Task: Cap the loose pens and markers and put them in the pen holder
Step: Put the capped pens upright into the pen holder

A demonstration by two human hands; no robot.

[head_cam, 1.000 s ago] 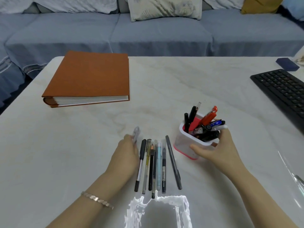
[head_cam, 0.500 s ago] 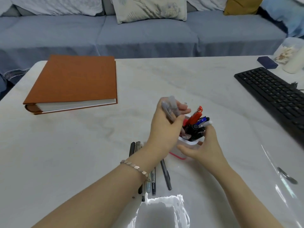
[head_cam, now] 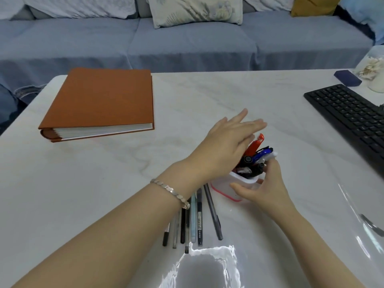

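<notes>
A white pen holder with a pink base stands near the table's middle, packed with pens and markers, a red one and a blue one on top. My right hand grips the holder's front and right side. My left hand hovers flat over the holder's left part with fingers spread and nothing in it. Several loose pens lie side by side on the table in front of the holder, partly hidden under my left wrist.
An orange album lies at the far left. A black keyboard runs along the right side, with a dark blue box and a white jar behind it. A clear plastic sheet lies at the near edge. A sofa stands beyond.
My left hand picked a pen from the row, carried it up to the holder and let it go there; its fingers are now spread. My right hand stayed on the holder.
</notes>
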